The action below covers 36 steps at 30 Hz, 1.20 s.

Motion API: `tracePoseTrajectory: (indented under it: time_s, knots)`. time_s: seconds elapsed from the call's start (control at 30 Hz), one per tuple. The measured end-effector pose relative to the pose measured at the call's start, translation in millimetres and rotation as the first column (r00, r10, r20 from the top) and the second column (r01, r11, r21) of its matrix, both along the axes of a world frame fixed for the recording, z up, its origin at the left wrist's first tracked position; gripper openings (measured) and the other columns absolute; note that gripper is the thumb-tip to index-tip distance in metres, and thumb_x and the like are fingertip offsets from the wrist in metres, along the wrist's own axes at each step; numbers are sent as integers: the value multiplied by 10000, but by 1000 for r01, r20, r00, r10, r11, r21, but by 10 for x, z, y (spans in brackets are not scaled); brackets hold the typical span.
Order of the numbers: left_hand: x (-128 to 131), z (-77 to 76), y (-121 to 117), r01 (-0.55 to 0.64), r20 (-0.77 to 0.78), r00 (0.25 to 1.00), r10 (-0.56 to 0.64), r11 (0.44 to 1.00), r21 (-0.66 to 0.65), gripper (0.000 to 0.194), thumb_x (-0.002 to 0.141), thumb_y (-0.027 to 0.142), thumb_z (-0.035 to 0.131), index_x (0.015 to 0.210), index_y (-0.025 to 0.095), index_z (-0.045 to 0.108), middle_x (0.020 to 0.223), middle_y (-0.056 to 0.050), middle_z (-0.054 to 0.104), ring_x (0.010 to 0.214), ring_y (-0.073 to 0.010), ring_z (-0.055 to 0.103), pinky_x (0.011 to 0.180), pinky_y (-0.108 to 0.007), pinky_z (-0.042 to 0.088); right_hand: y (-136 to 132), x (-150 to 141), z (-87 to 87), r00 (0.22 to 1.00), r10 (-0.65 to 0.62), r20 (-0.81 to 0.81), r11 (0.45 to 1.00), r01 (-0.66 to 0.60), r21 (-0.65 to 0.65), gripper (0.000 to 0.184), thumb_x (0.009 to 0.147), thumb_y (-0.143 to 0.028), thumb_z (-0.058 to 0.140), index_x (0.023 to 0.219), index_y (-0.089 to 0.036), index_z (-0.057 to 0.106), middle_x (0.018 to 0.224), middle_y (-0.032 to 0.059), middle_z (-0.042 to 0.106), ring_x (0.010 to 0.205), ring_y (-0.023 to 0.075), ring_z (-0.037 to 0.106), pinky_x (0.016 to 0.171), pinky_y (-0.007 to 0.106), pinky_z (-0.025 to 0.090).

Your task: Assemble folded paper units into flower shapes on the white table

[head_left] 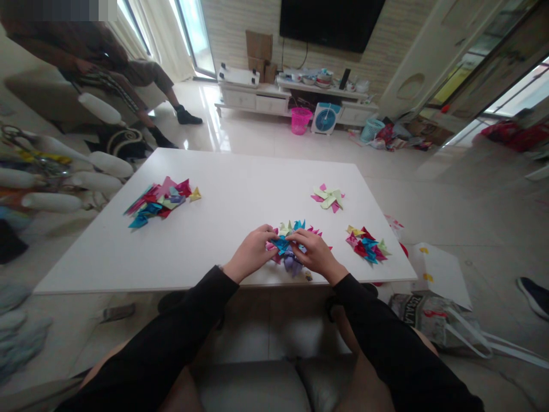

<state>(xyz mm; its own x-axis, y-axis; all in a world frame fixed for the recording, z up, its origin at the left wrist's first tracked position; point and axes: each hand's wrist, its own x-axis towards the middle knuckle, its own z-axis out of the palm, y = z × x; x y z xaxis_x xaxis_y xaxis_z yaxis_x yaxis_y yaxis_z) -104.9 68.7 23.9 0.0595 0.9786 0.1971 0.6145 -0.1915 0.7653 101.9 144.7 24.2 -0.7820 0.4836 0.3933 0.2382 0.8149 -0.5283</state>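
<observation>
Near the table's front edge, my left hand (256, 250) and my right hand (314, 252) come together over a blue folded-paper piece (281, 245), each pinching it with the fingertips. Under and around my fingers lies a pile of folded paper pieces (293, 264) in purple, pink, green and blue, partly covered by my hands. Farther back on the right rests a green and pink paper pinwheel (329, 198). A mixed-colour heap of folded pieces (368, 245) is near the right edge, and a larger heap (160, 201) sits on the left.
The white table (231, 177) stands on a tiled floor. Someone (92, 63) sits beyond its far left corner. Behind are a TV cabinet (270, 103), a pink basket (301, 121) and a blue fan (325, 118). A bag (437, 323) lies at lower right.
</observation>
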Motion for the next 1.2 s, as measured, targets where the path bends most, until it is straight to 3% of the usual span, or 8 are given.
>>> tracePoseTrajectory:
  time_s: [1.2]
  knots:
    - [-14, -29, 1, 8, -6, 1000, -8, 1000, 18, 259, 770, 76, 691, 972, 208, 784, 1011, -57, 658, 893, -168, 659, 799, -288, 568, -5, -2, 7, 1000, 2, 7, 1000, -3, 17, 232, 915, -75, 557, 1065, -218, 662, 951, 61, 655, 857, 200, 632, 757, 317, 502]
